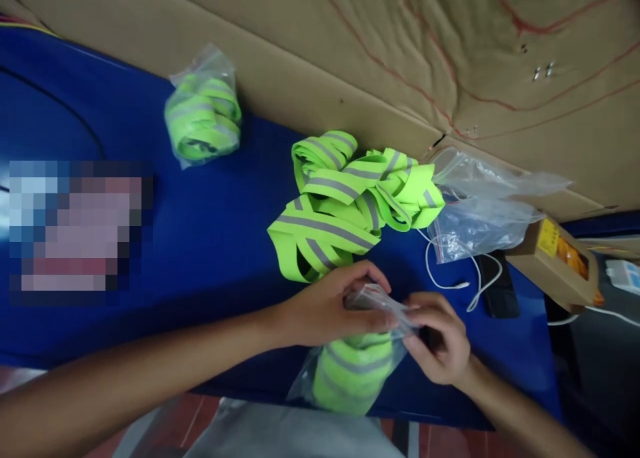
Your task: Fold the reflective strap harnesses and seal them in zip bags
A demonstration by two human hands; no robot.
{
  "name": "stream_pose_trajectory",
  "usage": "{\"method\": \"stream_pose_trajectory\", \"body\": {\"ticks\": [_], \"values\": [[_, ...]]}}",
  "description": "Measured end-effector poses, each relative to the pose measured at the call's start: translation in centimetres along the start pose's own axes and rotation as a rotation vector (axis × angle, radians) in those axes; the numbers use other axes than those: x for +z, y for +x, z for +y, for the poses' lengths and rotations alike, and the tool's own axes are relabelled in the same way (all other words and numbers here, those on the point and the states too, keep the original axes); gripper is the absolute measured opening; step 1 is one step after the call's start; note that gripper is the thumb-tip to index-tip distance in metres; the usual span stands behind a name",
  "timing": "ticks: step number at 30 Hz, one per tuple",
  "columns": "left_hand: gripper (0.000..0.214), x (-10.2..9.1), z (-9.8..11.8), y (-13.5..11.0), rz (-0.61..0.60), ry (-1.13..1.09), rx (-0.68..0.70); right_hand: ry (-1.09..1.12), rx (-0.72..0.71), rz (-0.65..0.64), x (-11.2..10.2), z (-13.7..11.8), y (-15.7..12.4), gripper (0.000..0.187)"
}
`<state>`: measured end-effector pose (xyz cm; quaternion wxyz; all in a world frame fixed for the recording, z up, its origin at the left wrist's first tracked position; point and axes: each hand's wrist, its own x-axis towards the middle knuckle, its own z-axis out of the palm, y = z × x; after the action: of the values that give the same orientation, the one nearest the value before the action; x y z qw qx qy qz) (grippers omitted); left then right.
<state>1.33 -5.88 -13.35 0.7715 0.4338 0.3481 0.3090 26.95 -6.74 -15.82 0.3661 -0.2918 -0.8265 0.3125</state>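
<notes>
Near the front edge of the blue table, both hands grip the top of a clear zip bag. Inside it lies a rolled lime-green reflective strap with grey stripes. My left hand has its fingers curled round the bag's mouth from the left. With thumb and fingers closed, my right hand pinches the right end of the bag's top edge. Just beyond the hands is a loose heap of the same lime-green reflective straps. Farther left at the back sits another filled zip bag.
Several clear plastic bags lie right of the heap, by a white cable and a dark phone. A cardboard box stands at the table's right edge. Brown covering backs the blue table. A blurred-out item is at left.
</notes>
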Motion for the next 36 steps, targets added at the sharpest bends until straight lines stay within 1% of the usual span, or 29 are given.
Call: {"method": "stream_pose_trajectory", "body": {"ticks": [2,3,4,7,10,12,13,16,17,18,19,22,23,25,28,30,32,36], "values": [[0.029,-0.3,0.0,0.0,-0.018,0.065,-0.058,-0.032,-0.079,-0.119,-0.1,-0.4,0.1,0.036],[0.026,-0.4,0.0,0.0,-0.020,0.098,-0.071,-0.020,-0.077,-0.147,-0.2,-0.5,0.3,0.034],[0.025,-0.5,-0.1,0.0,-0.018,0.123,-0.070,0.002,-0.048,-0.160,-0.2,-0.6,0.5,0.033],[0.022,-0.8,-0.2,0.1,-0.004,0.146,-0.025,0.058,0.110,-0.197,-0.3,-0.5,1.4,0.028],[0.022,-1.0,-0.2,0.2,0.015,0.148,-0.030,0.119,0.186,-0.195,-0.3,-0.4,1.7,0.015],[0.023,-1.2,-0.1,0.2,0.034,0.137,-0.070,0.187,0.214,-0.171,-0.3,-0.2,1.5,0.012],[0.023,-1.3,-0.1,0.2,0.046,0.127,-0.089,0.238,0.238,-0.136,-0.3,-0.2,1.2,0.012],[0.022,-1.6,0.1,0.1,0.073,0.086,-0.141,0.430,0.356,0.023,-0.3,0.0,0.6,0.016],[0.021,-1.7,0.2,0.1,0.078,0.065,-0.154,0.466,0.384,0.058,-0.4,0.0,0.5,0.018],[0.022,-1.8,0.2,0.1,0.078,0.042,-0.165,0.472,0.388,0.058,-0.5,0.1,0.5,0.017],[0.022,-1.9,0.3,0.1,0.075,0.018,-0.173,0.450,0.367,0.024,-0.7,0.2,0.6,0.017],[0.027,-2.0,0.3,0.2,0.059,-0.048,-0.175,0.316,0.248,-0.154,-1.1,0.3,1.2,0.029],[0.029,-2.0,0.3,0.2,0.053,-0.066,-0.176,0.281,0.232,-0.202,-1.1,0.3,1.4,0.031],[0.031,-2.0,0.2,0.2,0.045,-0.101,-0.178,0.236,0.260,-0.242,-1.1,0.3,1.6,0.031],[0.033,-2.0,0.1,0.2,0.025,-0.140,-0.205,0.208,0.333,-0.217,-0.9,0.4,1.6,0.019],[0.033,-2.1,0.1,0.1,0.024,-0.143,-0.218,0.216,0.339,-0.193,-0.9,0.5,1.5,0.009],[0.030,-2.0,0.2,0.1,0.046,-0.105,-0.210,0.250,0.329,-0.168,-0.9,0.6,1.1,0.007],[0.023,-1.8,0.4,0.2,0.076,-0.008,-0.183,0.371,0.380,-0.073,-0.6,0.5,-0.3,0.006]]}}
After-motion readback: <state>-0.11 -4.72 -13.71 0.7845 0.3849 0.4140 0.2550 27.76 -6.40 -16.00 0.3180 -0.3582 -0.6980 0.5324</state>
